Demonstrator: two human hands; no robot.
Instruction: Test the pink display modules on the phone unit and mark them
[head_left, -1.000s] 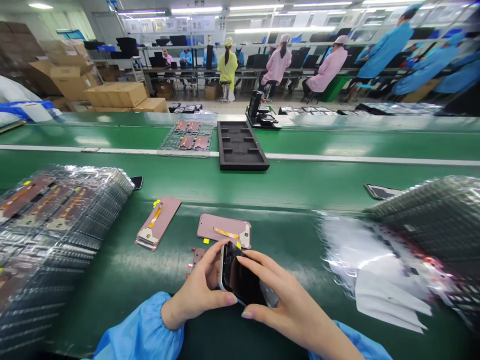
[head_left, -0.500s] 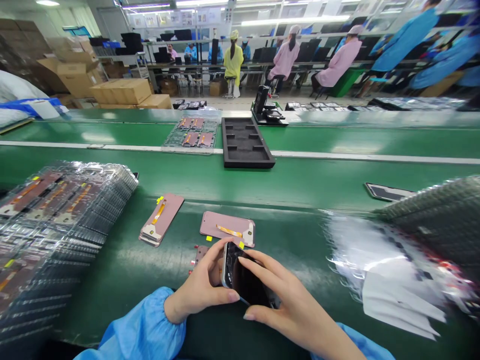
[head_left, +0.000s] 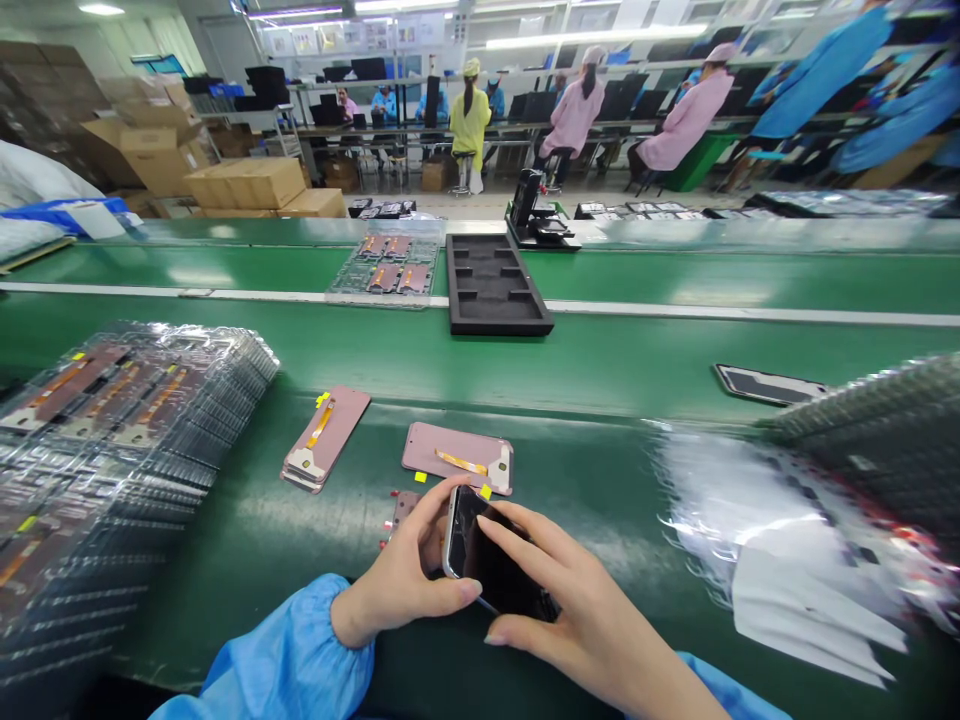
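A phone with a glossy dark screen and a silver edge is held low over the bench, tilted. My left hand wraps its left side, thumb along the near edge. Across the screen lie the fingers of my right hand, its thumb at the near edge, so it grips the other end. Just beyond lies a pinkish screen panel with an orange flex cable and yellow tab. A small pinkish part with red bits is partly hidden by my left hand. Further left rests a short stack of similar panels.
Clear trays of panels are piled at left; more trays stand at right beside white sheets. A black foam tray and a clear tray sit across the green belt. Co-workers sit far back.
The view has shifted very slightly. Both hands keep the phone in nearly the same place. At the right, the dark panel on the belt has moved a little left.
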